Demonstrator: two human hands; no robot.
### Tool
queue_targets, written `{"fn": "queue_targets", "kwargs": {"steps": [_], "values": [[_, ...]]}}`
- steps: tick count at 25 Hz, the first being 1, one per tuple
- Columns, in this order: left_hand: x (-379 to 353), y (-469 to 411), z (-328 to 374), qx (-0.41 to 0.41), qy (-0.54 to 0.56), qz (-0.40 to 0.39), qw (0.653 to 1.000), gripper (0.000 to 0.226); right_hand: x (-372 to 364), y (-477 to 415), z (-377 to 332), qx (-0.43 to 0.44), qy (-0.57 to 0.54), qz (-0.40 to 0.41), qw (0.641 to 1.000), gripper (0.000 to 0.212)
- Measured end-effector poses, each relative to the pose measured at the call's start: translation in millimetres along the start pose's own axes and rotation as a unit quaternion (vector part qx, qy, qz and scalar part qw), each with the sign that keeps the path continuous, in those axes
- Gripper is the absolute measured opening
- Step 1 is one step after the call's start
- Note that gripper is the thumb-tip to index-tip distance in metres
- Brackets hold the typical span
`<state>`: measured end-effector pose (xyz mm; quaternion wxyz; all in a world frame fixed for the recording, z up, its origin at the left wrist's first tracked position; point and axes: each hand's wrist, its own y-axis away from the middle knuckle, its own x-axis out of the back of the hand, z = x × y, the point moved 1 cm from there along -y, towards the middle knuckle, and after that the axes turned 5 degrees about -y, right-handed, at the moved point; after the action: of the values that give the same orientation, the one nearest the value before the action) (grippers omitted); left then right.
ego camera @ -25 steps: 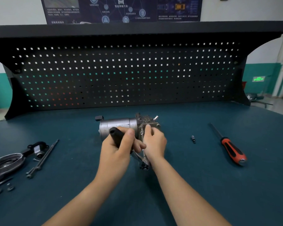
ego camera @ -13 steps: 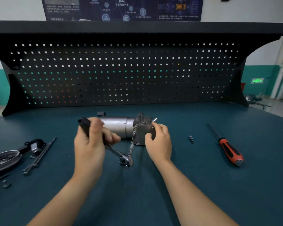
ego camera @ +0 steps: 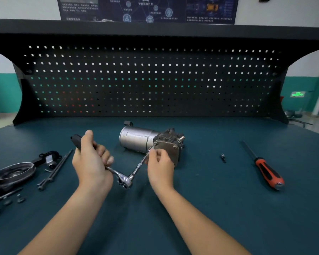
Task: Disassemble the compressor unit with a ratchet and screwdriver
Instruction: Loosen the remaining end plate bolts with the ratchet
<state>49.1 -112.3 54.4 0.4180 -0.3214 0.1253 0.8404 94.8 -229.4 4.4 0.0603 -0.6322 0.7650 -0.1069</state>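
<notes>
Left hand (ego camera: 92, 161) wraps fully round the ratchet (ego camera: 124, 180) handle, thumb up along the black grip, head low over the bench top (ego camera: 191, 218). Right hand (ego camera: 160, 162) has its fingers curled and pinches the far end of the extension bar (ego camera: 139, 165), which runs from the ratchet head up to a bolt at the corner of the end plate of the compressor unit (ego camera: 136, 138). The unit lies on its side mid-bench, silver cylinder to the left, darker block to the right, just beyond the right hand. Small bit (ego camera: 223, 157) lies right of it, and the screwdriver (ego camera: 267, 172), orange-and-black handle, farther right, well apart from both hands. Left edge: round metal cover (ego camera: 15, 172), black bracket (ego camera: 50, 159), two long bolts (ego camera: 55, 168), small loose fasteners (ego camera: 18, 198). Black pegboard (ego camera: 149, 80) behind. Dark poster (ego camera: 147, 8) above has icons and small print, too blurred to read; green lit sign (ego camera: 297, 94) at right, also illegible.
</notes>
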Motion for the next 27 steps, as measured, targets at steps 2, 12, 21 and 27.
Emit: {"fn": "queue_targets", "kwargs": {"steps": [2, 12, 21, 27], "values": [[-1.1, 0.9, 1.2, -0.012, -0.012, -0.002, 1.000, 0.035, -5.2, -3.7, -3.2, -0.180, -0.261, -0.044, 0.947, 0.023], [-0.9, 10.6, -4.7, 0.021, -0.031, -0.185, 0.982, 0.034, 3.4, -14.7, -8.1, -0.225, -0.456, -0.072, 0.858, 0.016], [1.4, 31.1, -22.1, -0.107, -0.175, -0.334, 0.920, 0.025, 29.0, -18.3, -0.6, -0.008, 0.047, 0.086, 0.995, 0.026], [2.6, 35.6, -29.4, -0.084, -0.186, -0.350, 0.914, 0.049, 53.4, -35.3, 11.0, 0.082, 0.105, 0.109, 0.985, 0.047]]}}
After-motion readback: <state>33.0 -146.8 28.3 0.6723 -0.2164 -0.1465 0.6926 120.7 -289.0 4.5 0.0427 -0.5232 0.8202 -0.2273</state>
